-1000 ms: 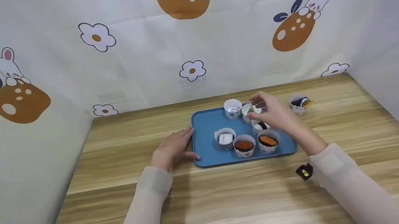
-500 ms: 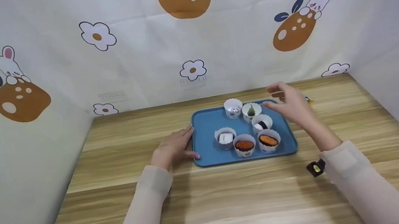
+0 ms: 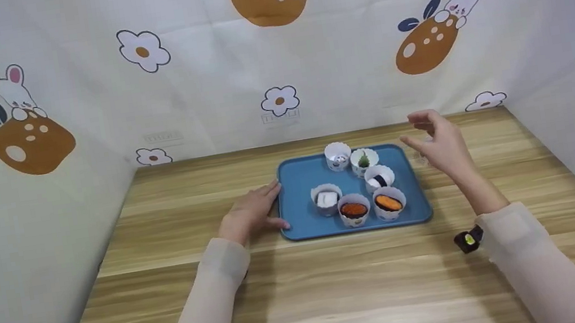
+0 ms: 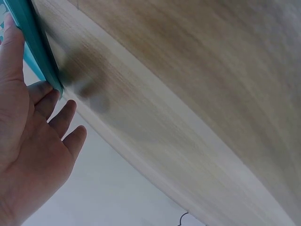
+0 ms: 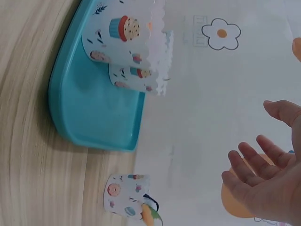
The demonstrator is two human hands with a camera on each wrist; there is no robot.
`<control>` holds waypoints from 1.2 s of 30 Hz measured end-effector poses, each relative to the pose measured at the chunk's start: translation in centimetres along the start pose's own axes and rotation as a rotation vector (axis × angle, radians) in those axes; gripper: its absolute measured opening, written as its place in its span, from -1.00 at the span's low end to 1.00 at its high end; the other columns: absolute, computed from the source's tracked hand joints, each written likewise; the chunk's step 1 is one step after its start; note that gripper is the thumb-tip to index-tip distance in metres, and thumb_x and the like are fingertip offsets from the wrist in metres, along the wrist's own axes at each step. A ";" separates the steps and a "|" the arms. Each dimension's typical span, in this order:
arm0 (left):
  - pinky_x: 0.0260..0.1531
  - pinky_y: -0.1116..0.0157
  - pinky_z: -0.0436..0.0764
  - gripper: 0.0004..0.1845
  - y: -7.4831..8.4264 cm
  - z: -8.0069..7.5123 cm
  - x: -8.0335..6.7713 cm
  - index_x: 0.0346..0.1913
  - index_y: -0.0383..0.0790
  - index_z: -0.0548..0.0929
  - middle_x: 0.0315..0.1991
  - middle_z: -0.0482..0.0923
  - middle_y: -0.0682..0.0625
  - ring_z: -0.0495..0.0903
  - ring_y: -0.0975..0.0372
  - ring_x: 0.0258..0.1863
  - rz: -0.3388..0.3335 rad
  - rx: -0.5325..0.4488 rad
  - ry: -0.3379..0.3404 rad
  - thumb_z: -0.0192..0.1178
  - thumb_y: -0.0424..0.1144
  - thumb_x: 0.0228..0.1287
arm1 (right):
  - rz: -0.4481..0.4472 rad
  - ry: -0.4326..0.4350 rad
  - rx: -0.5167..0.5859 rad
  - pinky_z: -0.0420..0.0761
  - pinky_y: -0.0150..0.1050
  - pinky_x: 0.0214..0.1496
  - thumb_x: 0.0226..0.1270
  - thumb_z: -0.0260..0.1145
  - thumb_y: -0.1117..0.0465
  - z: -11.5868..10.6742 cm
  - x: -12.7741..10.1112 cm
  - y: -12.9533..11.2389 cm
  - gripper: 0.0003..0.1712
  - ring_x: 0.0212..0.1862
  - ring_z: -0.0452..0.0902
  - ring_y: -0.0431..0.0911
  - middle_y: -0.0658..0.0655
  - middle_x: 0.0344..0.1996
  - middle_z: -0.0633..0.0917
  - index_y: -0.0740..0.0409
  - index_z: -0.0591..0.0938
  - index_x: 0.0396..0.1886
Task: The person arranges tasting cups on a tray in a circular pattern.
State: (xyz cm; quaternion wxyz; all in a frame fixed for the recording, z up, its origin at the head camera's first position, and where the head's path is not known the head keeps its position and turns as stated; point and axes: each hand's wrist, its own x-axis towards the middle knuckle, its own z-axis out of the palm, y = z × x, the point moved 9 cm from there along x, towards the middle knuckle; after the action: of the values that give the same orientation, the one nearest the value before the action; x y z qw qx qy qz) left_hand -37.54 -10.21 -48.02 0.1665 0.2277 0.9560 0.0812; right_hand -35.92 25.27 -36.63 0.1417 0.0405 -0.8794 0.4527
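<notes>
My left hand (image 3: 252,212) rests against the left edge of a blue tray (image 3: 294,169), its thumb and fingers spread along the rim. Relaxed fingers of that hand touch the tray's end in the left wrist view. Paper cups holding sushi-like pieces stand on the tray: one with a white block (image 3: 327,199), one with red topping (image 3: 353,210), one with orange topping (image 3: 388,202). My right hand (image 3: 441,144) is raised, fingers loosely bent and holding nothing, near a paper cup (image 5: 124,193) beside the tray. In the head view this hand mostly hides that cup.
Farther back on the tray are a cup with a green leaf-like piece (image 3: 363,161), a cup with a black-banded white piece (image 3: 379,179) and a cup with a small white thing (image 3: 338,156). Patterned cloth (image 3: 198,95) rises behind the wooden table (image 3: 342,296).
My right hand has moved right, from over the tray's cups to the cup outside the tray. My left hand has stayed at the tray's left edge.
</notes>
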 end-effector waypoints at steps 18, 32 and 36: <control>0.58 -0.02 0.07 0.11 0.0 -0.1 0.1 0.60 -0.15 0.00 0.64 -0.08 -0.06 0.01 -0.02 0.60 -0.007 0.031 -0.006 0.31 0.27 0.15 | 0.074 0.075 0.072 0.28 0.14 0.54 0.35 0.38 0.03 -2.8 0.6 3.9 -0.30 0.37 0.42 0.23 0.35 0.30 0.51 0.34 0.41 0.33; 0.58 -0.03 0.07 0.09 0.2 -0.4 -0.2 0.59 -0.19 0.03 0.63 -0.04 -0.09 0.01 -0.03 0.60 0.005 0.015 0.004 0.34 0.21 0.16 | 0.144 0.147 0.129 0.36 0.07 0.51 0.31 0.41 0.01 -3.5 0.9 7.2 -0.18 0.40 0.40 0.19 0.31 0.33 0.47 0.26 0.30 0.43; 0.58 -0.04 0.07 0.10 0.1 -0.2 -0.1 0.59 -0.19 0.02 0.62 -0.04 -0.10 0.02 -0.04 0.59 0.002 0.013 0.002 0.35 0.21 0.16 | 0.176 0.145 0.141 0.34 0.05 0.52 0.28 0.43 -0.04 -3.4 1.1 8.2 -0.10 0.44 0.36 0.17 0.31 0.38 0.43 0.23 0.25 0.47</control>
State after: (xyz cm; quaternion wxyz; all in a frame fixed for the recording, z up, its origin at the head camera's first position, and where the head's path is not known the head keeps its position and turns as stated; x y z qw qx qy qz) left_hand -37.50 -10.24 -47.74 0.1637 0.2297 0.9564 0.0751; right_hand -37.85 32.91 -40.90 0.1613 -0.0600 -0.8330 0.5259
